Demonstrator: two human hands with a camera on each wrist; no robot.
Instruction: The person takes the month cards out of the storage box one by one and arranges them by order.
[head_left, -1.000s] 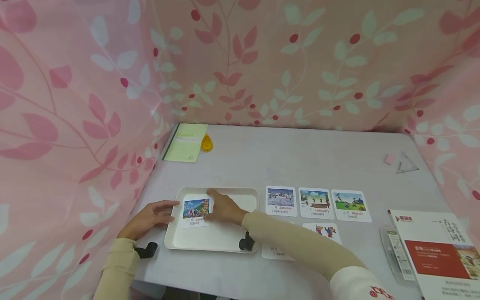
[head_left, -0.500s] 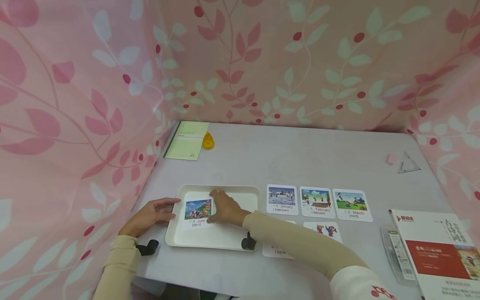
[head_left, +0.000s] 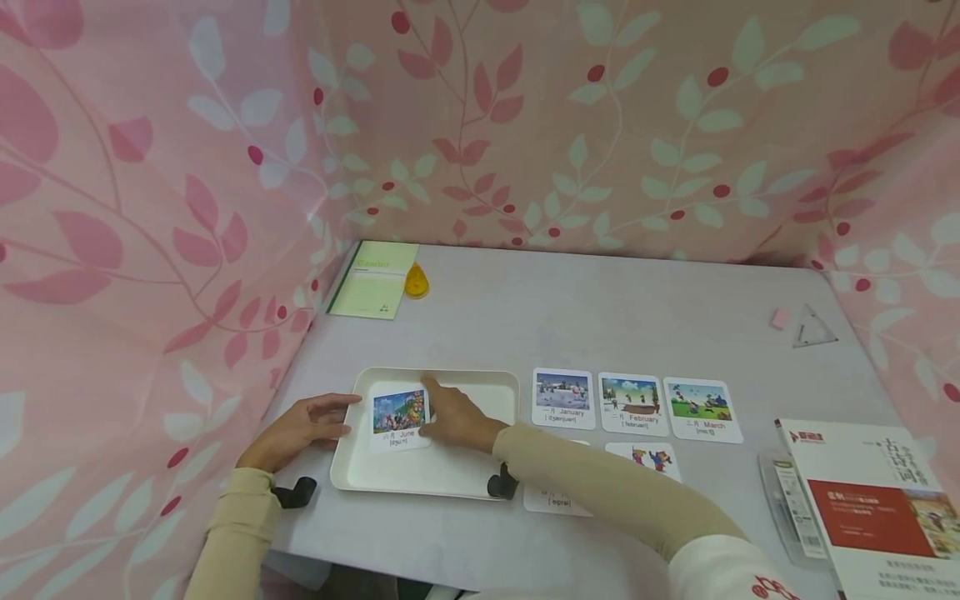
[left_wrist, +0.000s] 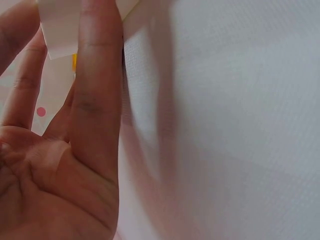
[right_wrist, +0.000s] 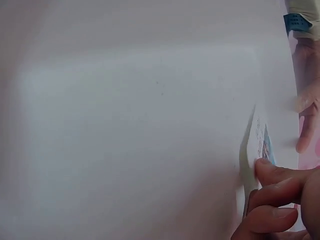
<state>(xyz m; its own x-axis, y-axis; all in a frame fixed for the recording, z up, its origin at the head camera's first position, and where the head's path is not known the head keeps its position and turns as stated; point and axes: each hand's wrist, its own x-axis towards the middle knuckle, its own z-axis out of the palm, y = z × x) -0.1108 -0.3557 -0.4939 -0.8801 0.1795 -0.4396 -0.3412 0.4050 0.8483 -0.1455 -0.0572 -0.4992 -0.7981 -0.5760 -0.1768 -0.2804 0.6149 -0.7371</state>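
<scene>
In the head view my right hand (head_left: 461, 417) reaches into a white tray (head_left: 427, 479). It pinches the right side of a picture card labelled June (head_left: 399, 419). The right wrist view shows the thumb on the printed face of the June card (right_wrist: 255, 145) and fingers behind it, the card tilted up off the tray floor. My left hand (head_left: 298, 429) is at the tray's left rim, its fingertips touching or very near that edge. Seen from the left wrist, the fingers of the left hand (left_wrist: 95, 115) are extended, beside a pale edge that looks like the tray.
Right of the tray lie January (head_left: 562, 400), February (head_left: 633, 404) and March (head_left: 702, 410) cards, with more cards below, partly under my right sleeve. A book (head_left: 870, 508) overlaps a clear case (head_left: 787, 508). Farther back are a green notebook (head_left: 372, 281), yellow item (head_left: 416, 282), eraser (head_left: 780, 318) and set square (head_left: 813, 327).
My right hand and the June card have shifted slightly to the right within the tray. The left hand keeps its place at the rim.
</scene>
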